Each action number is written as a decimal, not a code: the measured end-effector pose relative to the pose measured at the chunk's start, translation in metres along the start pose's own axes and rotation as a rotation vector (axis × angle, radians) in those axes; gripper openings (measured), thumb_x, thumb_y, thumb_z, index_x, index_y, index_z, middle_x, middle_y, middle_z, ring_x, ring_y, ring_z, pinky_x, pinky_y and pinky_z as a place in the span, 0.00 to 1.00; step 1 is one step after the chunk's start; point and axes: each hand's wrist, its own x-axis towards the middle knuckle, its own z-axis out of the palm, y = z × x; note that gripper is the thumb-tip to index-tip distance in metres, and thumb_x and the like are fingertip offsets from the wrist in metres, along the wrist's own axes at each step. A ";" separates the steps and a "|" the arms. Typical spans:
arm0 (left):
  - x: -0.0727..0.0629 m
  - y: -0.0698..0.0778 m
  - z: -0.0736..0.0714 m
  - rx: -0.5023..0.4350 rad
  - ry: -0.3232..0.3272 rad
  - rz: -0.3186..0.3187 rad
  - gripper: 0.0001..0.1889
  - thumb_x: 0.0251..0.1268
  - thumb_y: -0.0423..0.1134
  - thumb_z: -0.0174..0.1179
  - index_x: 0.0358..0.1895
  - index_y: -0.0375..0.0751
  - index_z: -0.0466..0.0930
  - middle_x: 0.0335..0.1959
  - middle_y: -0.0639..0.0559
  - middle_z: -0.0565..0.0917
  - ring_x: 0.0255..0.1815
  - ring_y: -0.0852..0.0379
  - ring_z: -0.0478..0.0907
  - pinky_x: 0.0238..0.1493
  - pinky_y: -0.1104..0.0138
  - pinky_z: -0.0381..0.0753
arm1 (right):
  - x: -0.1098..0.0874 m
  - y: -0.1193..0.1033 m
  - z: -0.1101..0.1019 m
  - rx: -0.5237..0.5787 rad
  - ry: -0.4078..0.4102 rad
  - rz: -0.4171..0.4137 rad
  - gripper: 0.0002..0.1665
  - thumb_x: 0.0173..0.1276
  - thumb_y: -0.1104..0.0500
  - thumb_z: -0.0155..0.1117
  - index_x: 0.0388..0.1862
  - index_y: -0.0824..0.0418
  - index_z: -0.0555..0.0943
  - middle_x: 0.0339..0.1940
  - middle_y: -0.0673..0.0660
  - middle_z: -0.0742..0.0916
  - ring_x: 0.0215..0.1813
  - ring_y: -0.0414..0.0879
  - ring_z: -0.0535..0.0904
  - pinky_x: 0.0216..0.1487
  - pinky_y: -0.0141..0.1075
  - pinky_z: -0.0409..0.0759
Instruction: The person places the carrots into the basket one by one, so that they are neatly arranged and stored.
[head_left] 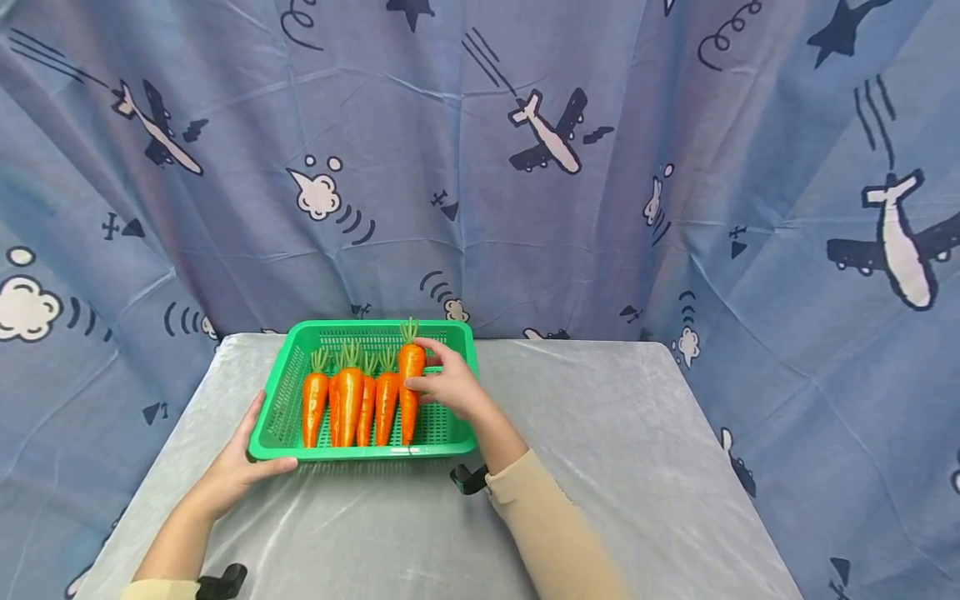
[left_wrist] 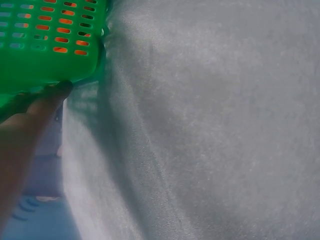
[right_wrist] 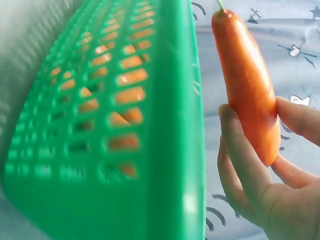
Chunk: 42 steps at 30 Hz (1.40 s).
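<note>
My right hand [head_left: 450, 383] pinches an orange carrot [head_left: 410, 358] with a short green stalk, between thumb and fingers. In the right wrist view this carrot [right_wrist: 247, 80] is above the rim of a green plastic basket [right_wrist: 170, 120]. Several other carrots [head_left: 349, 404] lie side by side in the basket, stalks toward the back. At the basket's near left corner is my left hand [head_left: 232, 468], its straight thumb along the front and its fingers along the left side. The left wrist view shows its fingers [left_wrist: 42, 102] against the basket wall [left_wrist: 45, 67].
The basket stands on a table [head_left: 585, 433] covered in light grey cloth. Behind and at the sides hangs a blue curtain [head_left: 420, 167] printed with planes and clouds. Dark wrist straps [head_left: 469, 480] show on both arms.
</note>
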 end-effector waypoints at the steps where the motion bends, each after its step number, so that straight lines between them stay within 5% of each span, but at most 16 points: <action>1: 0.000 0.000 0.000 -0.001 -0.001 -0.001 0.63 0.59 0.32 0.71 0.83 0.59 0.27 0.84 0.41 0.34 0.73 0.68 0.53 0.58 0.90 0.57 | 0.002 0.001 0.004 0.001 0.001 0.008 0.44 0.63 0.70 0.71 0.76 0.48 0.69 0.62 0.67 0.74 0.44 0.55 0.84 0.47 0.56 0.86; 9: -0.002 0.001 0.000 -0.003 0.000 0.001 0.63 0.59 0.31 0.71 0.83 0.59 0.28 0.84 0.40 0.37 0.68 0.73 0.57 0.57 0.89 0.58 | 0.016 0.005 0.027 0.002 0.036 0.027 0.45 0.63 0.69 0.72 0.76 0.47 0.68 0.59 0.66 0.74 0.41 0.53 0.84 0.47 0.57 0.85; 17: -0.002 0.001 -0.002 0.001 0.001 0.002 0.63 0.59 0.31 0.71 0.83 0.60 0.28 0.84 0.41 0.36 0.70 0.71 0.55 0.58 0.89 0.57 | 0.030 0.006 0.044 -0.046 0.092 0.031 0.45 0.64 0.67 0.72 0.77 0.46 0.67 0.60 0.65 0.75 0.38 0.50 0.85 0.40 0.46 0.88; 24: -0.001 -0.001 -0.002 0.001 0.001 0.000 0.63 0.59 0.31 0.71 0.83 0.57 0.28 0.84 0.38 0.36 0.66 0.75 0.58 0.57 0.89 0.59 | 0.038 0.015 0.058 -0.108 0.085 0.052 0.44 0.65 0.69 0.71 0.77 0.48 0.67 0.58 0.65 0.77 0.41 0.52 0.84 0.45 0.56 0.86; 30: -0.001 -0.002 -0.002 0.009 0.004 0.006 0.63 0.59 0.31 0.71 0.83 0.58 0.28 0.84 0.39 0.36 0.67 0.75 0.57 0.58 0.89 0.58 | 0.041 0.022 0.066 -0.194 0.088 0.065 0.43 0.65 0.68 0.71 0.76 0.49 0.68 0.56 0.64 0.82 0.44 0.53 0.83 0.40 0.52 0.87; 37: -0.001 -0.003 -0.002 0.000 0.004 -0.002 0.63 0.59 0.31 0.71 0.83 0.60 0.28 0.84 0.42 0.35 0.76 0.64 0.51 0.58 0.90 0.55 | 0.045 0.029 0.072 -0.373 0.134 0.039 0.43 0.62 0.64 0.75 0.75 0.49 0.70 0.59 0.60 0.83 0.48 0.51 0.82 0.40 0.43 0.85; 42: 0.001 -0.005 -0.002 -0.006 0.003 0.024 0.63 0.58 0.30 0.71 0.83 0.59 0.28 0.84 0.42 0.35 0.72 0.72 0.53 0.59 0.90 0.55 | 0.048 0.032 0.074 -0.505 0.161 0.019 0.42 0.60 0.60 0.78 0.73 0.47 0.73 0.62 0.58 0.82 0.52 0.52 0.81 0.46 0.43 0.84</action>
